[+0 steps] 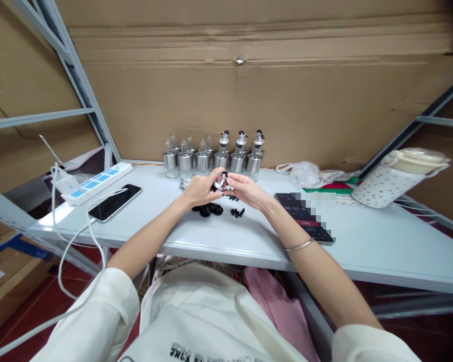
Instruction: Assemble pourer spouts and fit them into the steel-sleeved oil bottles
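Pourer top (221, 183) at left hand's (198, 191) 2 o'clock, right hand's (247, 190) 10 o'clock; both pinch it. Steel-sleeved glass bottles (203, 162) at 12 o'clock, 3 wearing pourers (242, 138); contents unclear.

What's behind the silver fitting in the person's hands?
Behind the silver fitting stand metal-sleeved glass bottles, three topped with spouts. The left hand and right hand cover some bottles' bases, so those cannot be seen.

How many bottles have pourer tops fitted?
3 visible, side by side at the right end of the front row: left bottle, middle bottle, right bottle. Back-row bottles are partly hidden, so more can't be ruled out.
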Demonstrator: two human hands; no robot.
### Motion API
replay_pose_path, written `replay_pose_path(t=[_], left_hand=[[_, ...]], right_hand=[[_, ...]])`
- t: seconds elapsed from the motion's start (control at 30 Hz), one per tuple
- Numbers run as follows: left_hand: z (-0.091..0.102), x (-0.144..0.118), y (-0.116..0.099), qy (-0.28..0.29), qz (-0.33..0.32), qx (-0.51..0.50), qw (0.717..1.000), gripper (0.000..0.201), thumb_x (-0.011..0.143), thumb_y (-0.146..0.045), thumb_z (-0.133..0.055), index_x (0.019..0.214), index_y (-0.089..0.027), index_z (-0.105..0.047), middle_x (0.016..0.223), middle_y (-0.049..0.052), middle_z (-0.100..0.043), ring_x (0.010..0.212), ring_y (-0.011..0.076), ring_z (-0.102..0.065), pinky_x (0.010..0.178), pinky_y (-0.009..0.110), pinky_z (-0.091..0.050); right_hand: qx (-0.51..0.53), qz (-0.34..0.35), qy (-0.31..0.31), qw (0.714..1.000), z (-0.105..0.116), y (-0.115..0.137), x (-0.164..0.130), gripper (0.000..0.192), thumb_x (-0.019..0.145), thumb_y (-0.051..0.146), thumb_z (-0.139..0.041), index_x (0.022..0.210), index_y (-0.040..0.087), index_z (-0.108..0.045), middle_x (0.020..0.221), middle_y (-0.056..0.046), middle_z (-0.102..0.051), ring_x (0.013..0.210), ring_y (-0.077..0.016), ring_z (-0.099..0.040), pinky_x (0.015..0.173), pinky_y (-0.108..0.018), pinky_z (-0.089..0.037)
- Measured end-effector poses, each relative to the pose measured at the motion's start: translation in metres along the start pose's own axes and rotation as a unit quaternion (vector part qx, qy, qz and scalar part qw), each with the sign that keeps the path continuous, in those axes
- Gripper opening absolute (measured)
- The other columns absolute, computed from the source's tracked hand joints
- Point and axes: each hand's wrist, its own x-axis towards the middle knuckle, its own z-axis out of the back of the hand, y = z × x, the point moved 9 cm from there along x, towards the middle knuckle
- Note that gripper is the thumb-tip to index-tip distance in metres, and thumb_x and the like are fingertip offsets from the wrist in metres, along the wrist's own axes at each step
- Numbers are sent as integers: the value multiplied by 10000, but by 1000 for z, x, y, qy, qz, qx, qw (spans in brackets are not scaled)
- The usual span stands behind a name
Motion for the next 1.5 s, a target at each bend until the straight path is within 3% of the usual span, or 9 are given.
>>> replay_pose_path(t=[0.2, 0.37, 0.53, 0.97, 1.13, 1.23, 1.37, 1.43, 1.5], left_hand=[[3, -1, -2, -24, -9, -32, 999, 587, 727, -255, -503, 1304, -169, -436, 700, -27, -627, 560, 139, -593, 570, 203, -383], [2, -1, 0, -7, 27, -85, 996, 646, 717, -255, -497, 1347, -168, -391, 687, -42, -614, 533, 121, -562, 578, 200, -398], [-1, -1, -3, 14, 20, -51, 998, 684, 728, -270, -488, 1387, -169, -333, 743, -26, -626, 553, 140, -579, 578, 216, -394], [-2, 2, 1, 11, 24, -39, 999, 551, 737, -276, -553, 1264, -183, -425, 795, -3, -654, 653, 172, -641, 609, 222, -419], [1, 1, 2, 1, -11, -63, 998, 589, 809, -325, -542, 1353, -196, -355, 810, -13, -657, 641, 138, -620, 671, 229, -448], [10, 2, 8, -52, -19, -101, 993, 497, 862, -369, -499, 1313, -195, -383, 894, 11, -654, 723, 139, -619, 768, 267, -467], [33, 9, 49, -210, 78, -125, 967, 418, 873, -241, -455, 1274, -143, -388, 960, 72, -602, 877, 168, -583, 845, 320, -475], [38, 18, 72, -245, 125, -117, 954, 459, 840, -156, -460, 1289, -137, -368, 1056, 111, -567, 944, 177, -569, 879, 342, -474], [38, 32, 90, -242, 146, -105, 953, 492, 835, -116, -450, 1315, -158, -351, 1159, 135, -533, 1033, 191, -558, 937, 368, -455]], right_hand=[[-22, 21, -16, 999, 1, 0, 2, 301, 706, 438, -736, 885, 198, -694, 823, -2, -619, 745, -105, -540, 717, -243, -457], [-47, 40, -36, 997, 2, -2, 6, 355, 715, 500, -703, 889, 191, -684, 761, 7, -579, 715, -111, -519, 704, -259, -444], [-57, 22, -32, 998, 0, -5, 5, 370, 697, 517, -706, 821, 171, -662, 734, 9, -553, 680, -107, -497, 697, -270, -438], [-19, -1, -33, 999, -1, -2, 2, 321, 703, 468, -709, 834, 177, -677, 761, -1, -552, 705, -114, -504, 681, -265, -443], [-7, 29, -91, 995, 10, 5, 3, 288, 709, 448, -690, 815, 183, -659, 738, 5, -534, 689, -114, -486, 673, -268, -438], [19, 64, -170, 983, 28, 15, 0, 261, 695, 426, -679, 813, 194, -658, 707, 22, -490, 642, -103, -451, 649, -259, -430], [39, 92, -242, 965, 45, 24, -7, 240, 661, 408, -674, 770, 195, -655, 678, 29, -431, 606, -97, -420, 594, -245, -405], [30, 100, -254, 962, 48, 27, -8, 242, 657, 415, -671, 760, 198, -647, 673, 28, -423, 601, -99, -418, 586, -247, -400], [13, 108, -253, 961, 48, 29, -8, 244, 663, 429, -660, 747, 201, -631, 673, 27, -425, 599, -103, -418, 586, -254, -399]])
